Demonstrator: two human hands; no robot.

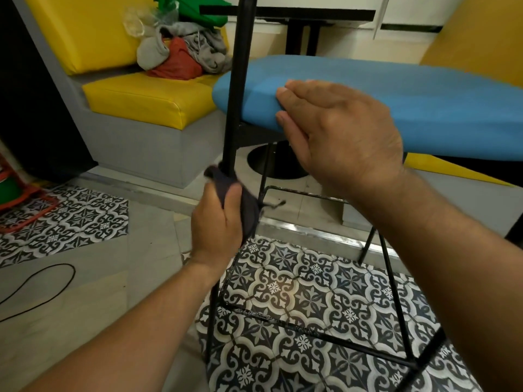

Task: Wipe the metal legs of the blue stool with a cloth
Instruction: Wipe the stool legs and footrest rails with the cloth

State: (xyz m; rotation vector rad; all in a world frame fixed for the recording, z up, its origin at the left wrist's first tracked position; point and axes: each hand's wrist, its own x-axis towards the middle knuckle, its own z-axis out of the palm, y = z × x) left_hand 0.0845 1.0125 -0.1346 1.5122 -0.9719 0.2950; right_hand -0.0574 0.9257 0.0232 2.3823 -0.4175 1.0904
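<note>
The blue stool [410, 103] stands in front of me, its padded seat filling the upper right. A black metal leg [233, 108] runs from the top of the frame down past the seat's left edge. My left hand [218, 222] is closed around a dark cloth [249, 210] that wraps this leg below the seat. My right hand [342, 134] lies flat with fingers together on the seat's front edge. Thin black footrest bars [311, 332] and the other legs [393, 284] show below, over the patterned floor.
A yellow bench [141, 103] with a pile of clothes [184, 52] stands behind on the left. A black table base [277, 162] is behind the stool. A black cable [42, 281] lies on the grey floor at left. Red object [19, 199] at the left edge.
</note>
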